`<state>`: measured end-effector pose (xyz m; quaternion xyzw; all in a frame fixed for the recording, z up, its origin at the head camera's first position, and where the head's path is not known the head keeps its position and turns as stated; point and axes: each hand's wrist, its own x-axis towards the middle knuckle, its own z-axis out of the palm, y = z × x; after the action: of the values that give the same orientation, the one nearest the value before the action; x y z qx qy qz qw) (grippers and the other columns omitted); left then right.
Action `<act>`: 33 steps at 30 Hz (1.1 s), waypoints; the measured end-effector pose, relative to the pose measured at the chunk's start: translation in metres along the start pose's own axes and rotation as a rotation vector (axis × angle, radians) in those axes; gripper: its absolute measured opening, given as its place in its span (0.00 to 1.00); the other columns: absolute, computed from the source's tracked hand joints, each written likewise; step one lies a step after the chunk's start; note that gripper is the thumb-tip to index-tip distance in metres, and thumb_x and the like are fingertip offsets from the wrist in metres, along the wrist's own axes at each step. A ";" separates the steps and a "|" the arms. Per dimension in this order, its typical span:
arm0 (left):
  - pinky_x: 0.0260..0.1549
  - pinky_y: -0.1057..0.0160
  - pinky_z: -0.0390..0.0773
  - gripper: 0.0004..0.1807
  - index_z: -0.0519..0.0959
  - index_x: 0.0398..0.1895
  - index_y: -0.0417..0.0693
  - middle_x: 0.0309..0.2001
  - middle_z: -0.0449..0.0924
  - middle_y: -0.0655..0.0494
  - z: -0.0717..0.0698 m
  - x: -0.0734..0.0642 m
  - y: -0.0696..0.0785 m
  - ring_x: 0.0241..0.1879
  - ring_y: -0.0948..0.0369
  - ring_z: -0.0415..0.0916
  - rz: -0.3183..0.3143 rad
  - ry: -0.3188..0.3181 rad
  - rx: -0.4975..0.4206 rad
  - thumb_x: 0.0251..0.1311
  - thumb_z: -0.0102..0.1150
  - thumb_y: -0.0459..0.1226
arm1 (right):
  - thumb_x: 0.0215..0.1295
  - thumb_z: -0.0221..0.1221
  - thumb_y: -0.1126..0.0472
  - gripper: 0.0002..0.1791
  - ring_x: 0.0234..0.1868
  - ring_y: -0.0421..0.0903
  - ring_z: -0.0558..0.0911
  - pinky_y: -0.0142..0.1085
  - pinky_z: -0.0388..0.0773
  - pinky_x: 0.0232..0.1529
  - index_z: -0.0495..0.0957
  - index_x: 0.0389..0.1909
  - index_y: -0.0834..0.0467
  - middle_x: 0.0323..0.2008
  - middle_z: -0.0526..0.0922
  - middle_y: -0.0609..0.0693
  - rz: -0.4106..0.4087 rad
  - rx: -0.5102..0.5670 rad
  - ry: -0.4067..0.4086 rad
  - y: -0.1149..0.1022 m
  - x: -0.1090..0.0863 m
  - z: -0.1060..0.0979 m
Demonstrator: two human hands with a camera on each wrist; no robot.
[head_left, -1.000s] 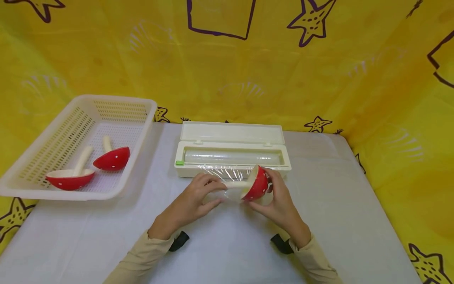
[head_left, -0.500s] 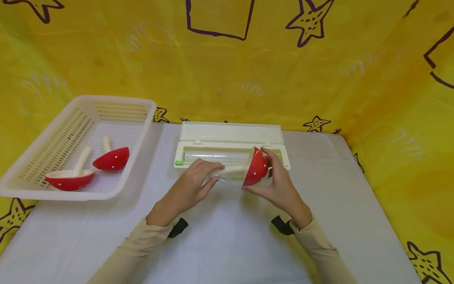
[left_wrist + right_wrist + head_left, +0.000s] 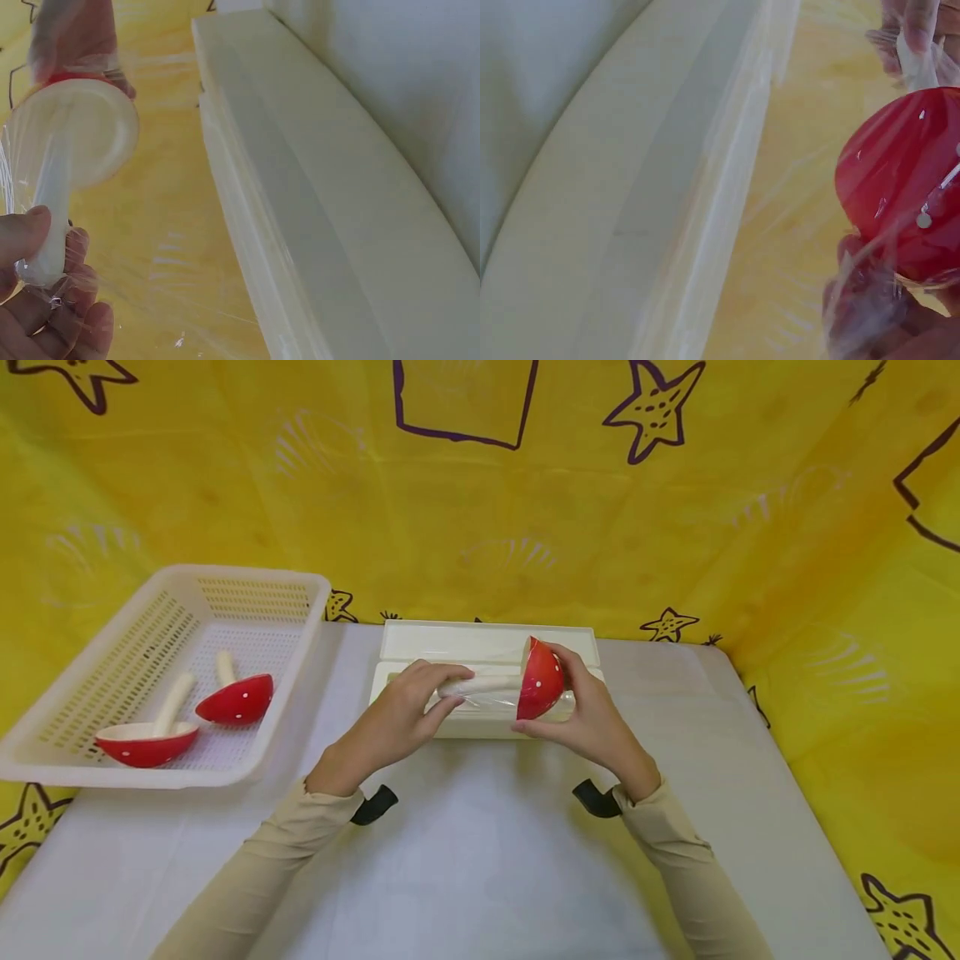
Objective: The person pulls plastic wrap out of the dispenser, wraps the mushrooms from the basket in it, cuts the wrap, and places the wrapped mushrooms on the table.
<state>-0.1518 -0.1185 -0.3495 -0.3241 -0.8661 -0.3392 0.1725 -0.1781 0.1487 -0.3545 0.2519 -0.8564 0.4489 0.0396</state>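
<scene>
A mushroom-shaped ladle with a red, white-dotted bowl (image 3: 542,680) and a pale handle (image 3: 491,684) lies sideways between my hands, above the cling film dispenser (image 3: 480,725). My left hand (image 3: 401,714) pinches the handle's end between thumb and fingers. At the other end my right hand (image 3: 592,714) grips the bowl, thumb below and fingers over the top and back. Clear cling film (image 3: 180,300) covers the ladle and my fingers in both wrist views and stretches toward the dispenser. The dispenser's lid (image 3: 450,642) stands open; its roll is partly hidden behind the ladle.
At the left stands a white plastic basket (image 3: 251,770). Two more red ladles lie in it, one (image 3: 146,745) near the front and another (image 3: 238,700) at its right side. A yellow patterned cloth (image 3: 480,510) hangs behind the white-covered table (image 3: 480,860).
Both hands have carried the ladle up and away from the table's front, from before the dispenser to over it. The film that stretched between ladle and box has followed. The basket stays put.
</scene>
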 end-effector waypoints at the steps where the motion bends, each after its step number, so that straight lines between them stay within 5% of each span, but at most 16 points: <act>1: 0.54 0.52 0.77 0.17 0.78 0.56 0.40 0.55 0.82 0.49 -0.001 0.001 0.000 0.54 0.52 0.76 -0.011 -0.008 -0.006 0.65 0.61 0.32 | 0.42 0.80 0.56 0.57 0.58 0.49 0.76 0.49 0.79 0.57 0.57 0.72 0.54 0.65 0.73 0.53 -0.001 0.008 -0.010 0.000 0.001 0.000; 11: 0.57 0.53 0.75 0.17 0.77 0.57 0.40 0.56 0.81 0.49 -0.004 0.008 -0.003 0.55 0.52 0.75 -0.072 -0.050 -0.070 0.67 0.59 0.33 | 0.40 0.80 0.60 0.55 0.61 0.52 0.75 0.51 0.81 0.55 0.58 0.69 0.58 0.64 0.74 0.55 -0.082 -0.033 0.005 -0.001 0.017 -0.003; 33: 0.59 0.51 0.74 0.17 0.75 0.58 0.38 0.57 0.79 0.46 -0.010 0.024 -0.006 0.56 0.51 0.74 -0.031 -0.062 -0.089 0.67 0.58 0.31 | 0.39 0.80 0.62 0.51 0.56 0.52 0.79 0.49 0.81 0.55 0.62 0.65 0.60 0.58 0.79 0.58 -0.147 -0.037 0.091 -0.002 0.036 -0.012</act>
<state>-0.1726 -0.1184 -0.3330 -0.3284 -0.8600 -0.3699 0.1258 -0.2099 0.1426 -0.3354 0.2927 -0.8412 0.4396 0.1159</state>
